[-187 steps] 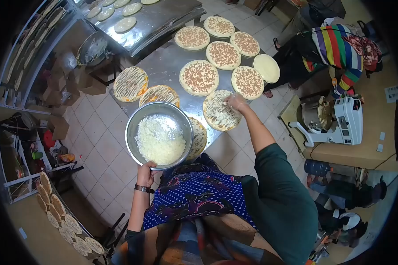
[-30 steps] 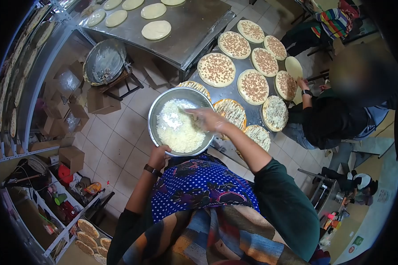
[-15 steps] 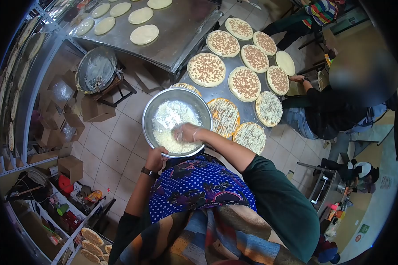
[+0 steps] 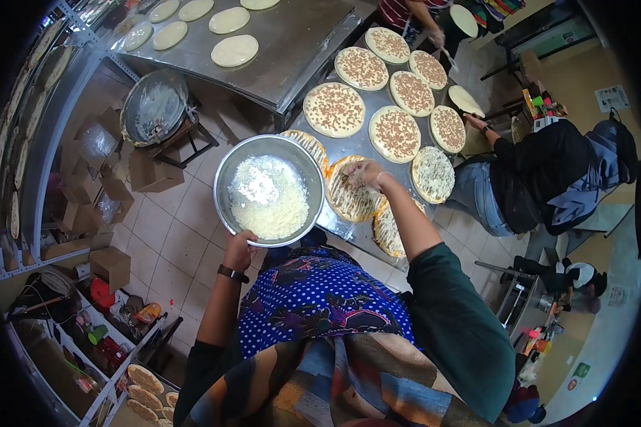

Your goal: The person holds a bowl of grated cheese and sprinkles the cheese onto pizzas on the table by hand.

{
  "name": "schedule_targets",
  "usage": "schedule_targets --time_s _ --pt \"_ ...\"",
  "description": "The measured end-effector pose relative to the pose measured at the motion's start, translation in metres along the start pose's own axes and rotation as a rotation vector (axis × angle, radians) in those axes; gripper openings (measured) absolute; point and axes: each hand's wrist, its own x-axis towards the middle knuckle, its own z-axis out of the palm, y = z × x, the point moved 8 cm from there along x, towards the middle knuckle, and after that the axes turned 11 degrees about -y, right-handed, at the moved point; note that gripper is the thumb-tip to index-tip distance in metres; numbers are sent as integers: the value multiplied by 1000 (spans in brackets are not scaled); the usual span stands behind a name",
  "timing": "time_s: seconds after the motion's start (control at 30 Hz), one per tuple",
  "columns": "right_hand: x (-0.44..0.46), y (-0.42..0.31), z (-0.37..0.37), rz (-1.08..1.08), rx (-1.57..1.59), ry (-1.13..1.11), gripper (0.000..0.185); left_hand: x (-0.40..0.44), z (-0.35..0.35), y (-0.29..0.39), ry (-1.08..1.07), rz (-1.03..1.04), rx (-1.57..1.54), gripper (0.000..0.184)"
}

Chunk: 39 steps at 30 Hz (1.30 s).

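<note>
My left hand (image 4: 239,249) grips the near rim of a steel bowl (image 4: 223,213), which holds white shredded and powdery topping (image 4: 274,206). To the right, my right hand (image 4: 365,174), in a clear glove, is over a round flatbread (image 4: 349,203) with orange edges and streaked topping. Its fingers are bent downward and pressed together, and what they hold is too small to name. Beside it lie another streaked round (image 4: 389,231), one partly behind the bowl (image 4: 306,146), and a round covered in white shreds (image 4: 433,175). Several rounds with brown crumbs (image 4: 394,134) lie farther back on the metal table (image 4: 349,147).
A co-worker in black (image 4: 541,171) holds a plain round (image 4: 466,102) at the table's right. Another person (image 4: 413,14) stands at the far end. A second metal table (image 4: 285,43) bears plain dough rounds. A large basin (image 4: 154,107) sits on a stool at left.
My right hand has left the bowl and moved right, over the orange-edged round. The bowl has shifted slightly left in my left hand. A person in striped clothing has appeared at the far end.
</note>
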Motion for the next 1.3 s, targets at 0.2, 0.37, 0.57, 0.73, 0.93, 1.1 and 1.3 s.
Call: schedule_targets --time_s 0.2,0.37,0.57,0.73,0.93,1.1,1.3 --pt "10 7 -4 -39 -637 239 18 -12 -14 6 89 -62 6 32" --pt "19 44 14 -65 -876 76 21 -14 -26 3 118 -64 -24 34" --pt "-20 54 -6 44 -992 132 21 -16 -36 1 91 -69 -43 45" --pt "-15 86 -81 178 -956 371 25 -22 -24 13 110 -55 -17 33" --pt "0 31 -95 112 -971 466 21 -22 -28 9 128 -47 -57 38" --pt "33 11 -85 -13 -701 324 17 -30 -29 9 143 -11 -55 40" --pt "53 -32 -38 -234 -908 228 15 -39 -37 0 163 0 -80 41"
